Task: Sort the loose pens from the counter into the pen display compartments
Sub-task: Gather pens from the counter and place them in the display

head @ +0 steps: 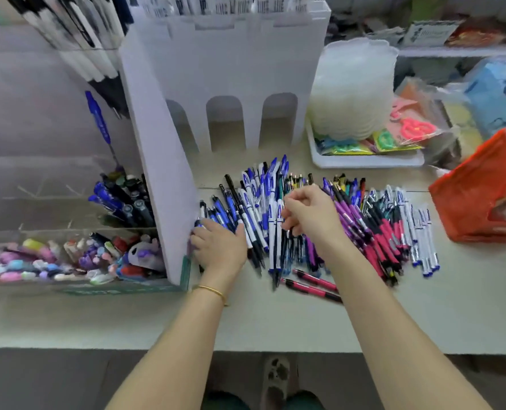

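Since nearly all the loose pens lie spread over the middle of the counter, I judge the sorting is at an early stage, at the step of picking one kind out of the heap. The heap runs in rough bands: blue-barrelled pens on the left, blue-and-white pens next, then purple pens, pink-and-black pens and slim white pens on the right.

My left hand lies palm down on the blue-barrelled ones, fingers fairly flat and pressing, not gripping, right beside the side panel of the white display stand. My right hand hovers over the middle of the heap with its fingers curled in, pinching what looks like a dark pen (motion blur makes this uncertain).

Left of the stand sit the clear compartments; one near the panel holds upright blue and dark pens, and the nearest holds small pastel novelties. The next move calls for lifting matching pens and carrying them left, past the panel, into that compartment.

Far right are a white tray and an orange bag.
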The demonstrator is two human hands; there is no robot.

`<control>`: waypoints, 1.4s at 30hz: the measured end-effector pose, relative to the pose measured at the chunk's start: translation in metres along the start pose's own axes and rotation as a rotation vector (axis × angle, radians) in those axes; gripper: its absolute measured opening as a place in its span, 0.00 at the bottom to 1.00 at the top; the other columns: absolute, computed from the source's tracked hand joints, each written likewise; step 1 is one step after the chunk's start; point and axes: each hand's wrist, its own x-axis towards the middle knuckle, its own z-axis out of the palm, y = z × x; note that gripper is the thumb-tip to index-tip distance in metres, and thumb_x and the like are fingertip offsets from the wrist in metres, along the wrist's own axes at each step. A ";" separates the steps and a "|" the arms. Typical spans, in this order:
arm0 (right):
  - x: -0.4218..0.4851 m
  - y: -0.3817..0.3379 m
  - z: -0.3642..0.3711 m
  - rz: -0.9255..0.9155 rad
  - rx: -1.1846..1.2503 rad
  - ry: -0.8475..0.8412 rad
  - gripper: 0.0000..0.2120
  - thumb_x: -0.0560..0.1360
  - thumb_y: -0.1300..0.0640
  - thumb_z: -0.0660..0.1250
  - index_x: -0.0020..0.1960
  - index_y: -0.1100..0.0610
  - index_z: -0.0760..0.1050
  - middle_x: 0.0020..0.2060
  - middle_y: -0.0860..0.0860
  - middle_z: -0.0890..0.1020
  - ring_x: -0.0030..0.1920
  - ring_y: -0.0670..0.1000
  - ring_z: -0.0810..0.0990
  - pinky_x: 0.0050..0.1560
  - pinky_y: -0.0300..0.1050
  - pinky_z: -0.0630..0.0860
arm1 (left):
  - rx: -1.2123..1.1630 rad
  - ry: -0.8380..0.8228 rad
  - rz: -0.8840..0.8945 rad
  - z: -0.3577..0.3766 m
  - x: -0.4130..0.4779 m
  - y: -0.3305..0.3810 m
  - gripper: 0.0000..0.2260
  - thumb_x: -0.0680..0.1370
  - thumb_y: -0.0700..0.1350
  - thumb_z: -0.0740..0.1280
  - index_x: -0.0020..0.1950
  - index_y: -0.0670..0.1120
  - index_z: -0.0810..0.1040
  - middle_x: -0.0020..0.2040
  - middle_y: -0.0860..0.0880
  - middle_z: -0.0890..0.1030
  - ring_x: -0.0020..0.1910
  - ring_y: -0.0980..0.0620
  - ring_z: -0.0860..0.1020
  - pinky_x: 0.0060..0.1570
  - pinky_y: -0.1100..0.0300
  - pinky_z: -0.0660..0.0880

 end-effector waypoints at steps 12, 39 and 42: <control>0.025 0.026 -0.011 0.010 0.041 -0.093 0.05 0.79 0.64 0.59 0.52 0.60 0.73 0.36 0.53 0.79 0.28 0.46 0.76 0.25 0.37 0.71 | -0.153 0.091 -0.126 0.022 0.019 0.030 0.53 0.68 0.65 0.72 0.78 0.39 0.47 0.73 0.37 0.57 0.70 0.38 0.58 0.68 0.48 0.60; 0.026 0.027 -0.003 0.001 0.053 -0.144 0.05 0.79 0.63 0.58 0.48 0.57 0.72 0.36 0.53 0.80 0.26 0.45 0.75 0.27 0.38 0.71 | -0.176 0.027 -0.163 0.015 0.028 0.046 0.26 0.71 0.44 0.72 0.64 0.41 0.64 0.59 0.40 0.76 0.56 0.40 0.77 0.48 0.50 0.76; 0.026 0.027 -0.001 -0.001 0.040 -0.145 0.05 0.80 0.62 0.58 0.49 0.57 0.72 0.36 0.53 0.80 0.27 0.44 0.76 0.26 0.37 0.72 | -0.228 0.025 -0.159 0.011 0.025 0.040 0.23 0.72 0.43 0.71 0.62 0.41 0.64 0.54 0.42 0.78 0.50 0.41 0.79 0.43 0.52 0.76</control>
